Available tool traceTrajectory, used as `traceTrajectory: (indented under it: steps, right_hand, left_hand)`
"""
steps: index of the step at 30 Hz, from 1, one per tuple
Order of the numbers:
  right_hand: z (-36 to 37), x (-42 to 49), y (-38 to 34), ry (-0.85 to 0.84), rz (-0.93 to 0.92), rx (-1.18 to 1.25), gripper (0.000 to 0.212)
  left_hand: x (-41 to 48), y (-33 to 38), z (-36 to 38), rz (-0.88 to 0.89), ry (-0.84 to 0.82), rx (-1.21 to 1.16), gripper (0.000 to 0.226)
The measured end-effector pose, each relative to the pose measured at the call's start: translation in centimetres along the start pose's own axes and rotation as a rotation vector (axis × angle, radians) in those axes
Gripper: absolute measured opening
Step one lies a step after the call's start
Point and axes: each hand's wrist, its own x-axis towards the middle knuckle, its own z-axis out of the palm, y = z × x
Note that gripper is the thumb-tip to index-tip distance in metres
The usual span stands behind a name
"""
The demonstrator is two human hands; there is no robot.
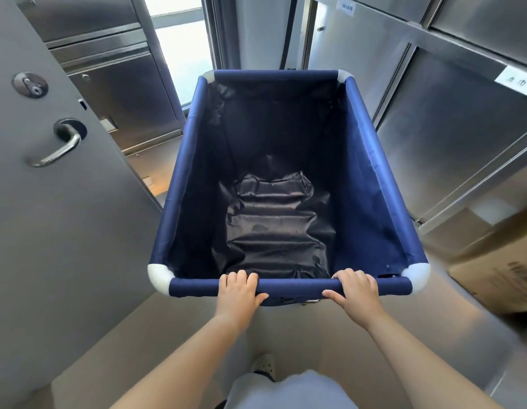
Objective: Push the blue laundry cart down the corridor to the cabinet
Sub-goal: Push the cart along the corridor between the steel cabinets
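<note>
The blue laundry cart (pixel 371 184) fills the middle of the head view, a deep fabric bin with white corner pieces and a dark, wrinkled lining; nothing lies inside it. My left hand (pixel 237 292) and my right hand (pixel 355 292) both grip the near padded rim bar, fingers curled over the top and thumbs underneath. Stainless steel cabinets (pixel 451 119) with small paper labels line the right wall close beside the cart. The cart's wheels are hidden below the bin.
A grey door (pixel 49 202) with a lever handle and a lock stands close on the left. More steel cabinet fronts (pixel 114 93) sit behind it. A cardboard box (pixel 498 270) rests on the floor at the right. A bright window lies ahead past the cart.
</note>
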Motion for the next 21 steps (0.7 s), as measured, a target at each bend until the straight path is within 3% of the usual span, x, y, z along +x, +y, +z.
traceTrajectory:
  steps: [8,21]
  right_hand:
    - [-2.0,5.8,1.4,-0.035,-0.050,-0.016,0.041]
    - [-4.0,14.3,4.2,-0.039,-0.237,-0.052,0.042]
  left_hand:
    - [4.3,1.1,-1.3,-0.084,-0.040,0.007,0.046]
    - [10.2,2.4,-1.7,-0.217,0.053,0.089,0.043]
